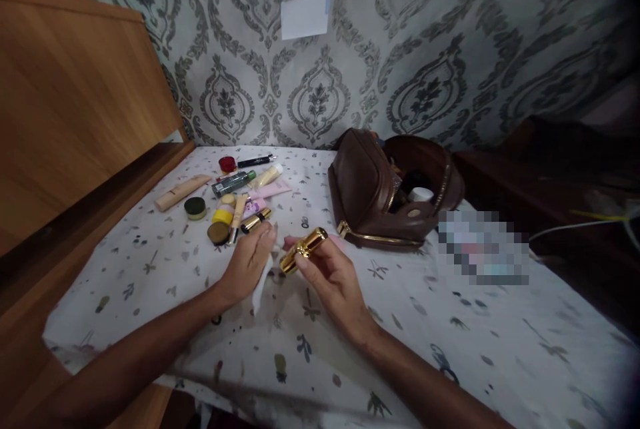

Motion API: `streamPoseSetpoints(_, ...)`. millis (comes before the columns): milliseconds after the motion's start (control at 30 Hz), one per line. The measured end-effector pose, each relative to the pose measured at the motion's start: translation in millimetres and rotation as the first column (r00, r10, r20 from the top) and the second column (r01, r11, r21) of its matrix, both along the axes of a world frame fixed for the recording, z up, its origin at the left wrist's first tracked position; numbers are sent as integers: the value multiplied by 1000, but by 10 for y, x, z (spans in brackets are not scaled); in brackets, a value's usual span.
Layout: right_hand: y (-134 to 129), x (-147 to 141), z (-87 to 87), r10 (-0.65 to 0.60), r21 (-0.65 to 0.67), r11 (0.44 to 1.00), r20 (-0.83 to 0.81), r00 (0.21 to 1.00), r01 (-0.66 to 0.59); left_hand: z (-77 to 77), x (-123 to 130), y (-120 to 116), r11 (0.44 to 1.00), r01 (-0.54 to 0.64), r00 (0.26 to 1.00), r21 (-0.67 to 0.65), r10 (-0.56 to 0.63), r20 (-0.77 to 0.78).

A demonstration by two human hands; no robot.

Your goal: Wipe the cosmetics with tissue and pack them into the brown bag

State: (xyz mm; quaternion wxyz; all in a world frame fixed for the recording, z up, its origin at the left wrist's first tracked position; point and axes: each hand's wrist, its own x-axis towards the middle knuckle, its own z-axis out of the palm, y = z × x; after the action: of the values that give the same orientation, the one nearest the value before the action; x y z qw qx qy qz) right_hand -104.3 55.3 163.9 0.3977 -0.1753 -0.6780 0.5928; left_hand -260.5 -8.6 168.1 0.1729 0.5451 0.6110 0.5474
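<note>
My right hand (343, 286) pinches a shiny gold lipstick tube (304, 250), tilted with its upper end to the right. Just left of it, my left hand (247, 262) is closed on a white wipe (261, 290) that hangs below the fingers. Beyond the left hand lie a black-and-gold tube (256, 220), a slim beige tube (238, 214) and a yellow-banded jar (223, 216). The brown leather bag (357, 176) stands unzipped beyond my right hand, with a white round lid (421, 194) showing inside.
More cosmetics lie at the back left: a long beige tube (184, 192), dark round jar (195, 208), green-capped bottle (233, 184), pink tube (273, 190), red jar (227, 164) and black pen (256, 161). A wooden panel (85, 76) borders the left. A blurred item (483, 249) lies right.
</note>
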Motion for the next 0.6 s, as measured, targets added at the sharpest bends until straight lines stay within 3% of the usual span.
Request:
streamPoseSetpoints(133,-2,-10,-14,46,-56,997,-1,999,-46,33,-105,23,1000,-14,986,10,12,168)
streamPoseSetpoints(233,8,-41,-53,34,-38,999,52,998,-32,51,-166,15,988,102,957,119,-130,259)
streamPoseSetpoints(333,17,-60,-68,-19,17,1000,106,994,17,84,-199,-12,966,237,905,99,-257,339)
streamPoseSetpoints(433,24,-57,-58,-50,44,998,126,991,45,123,-238,-38,952,303,912,46,-304,277)
streamPoseSetpoints(600,36,-30,-60,-77,123,991,133,988,60,174,-294,-49,972,233,972,-31,-233,25)
